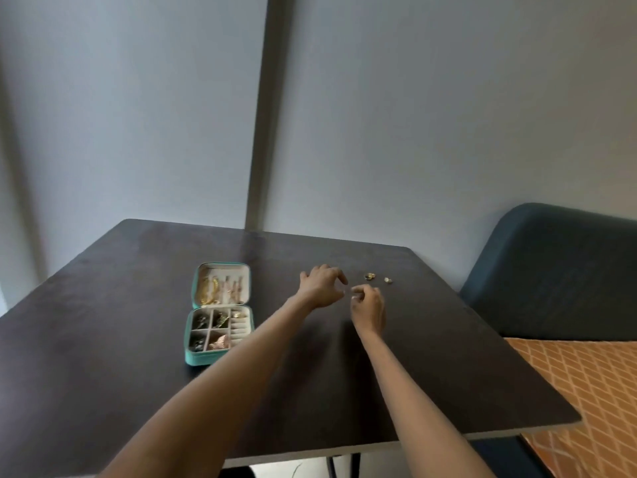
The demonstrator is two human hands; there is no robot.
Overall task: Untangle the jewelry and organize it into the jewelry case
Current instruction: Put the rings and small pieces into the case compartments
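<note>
A teal jewelry case (191,334) lies open on the dark table (103,322), left of centre. Its lid holds gold chains and bracelets, and its divided base holds several small pieces. Two gold rings, one ring (370,276) and another ring (388,280), lie loose on the table at the far right. My left hand (322,286) hovers right of the case with its fingers curled, tips close to my right hand; whether it holds anything is too small to see. My right hand (368,305) pinches a tiny pale piece (354,297) between thumb and fingertips, just short of the rings.
The table stands against a grey wall with a vertical strip. A dark blue upholstered seat back (558,270) stands at the right, with an orange patterned cover (586,391) below it. The table's near edge runs along the bottom right.
</note>
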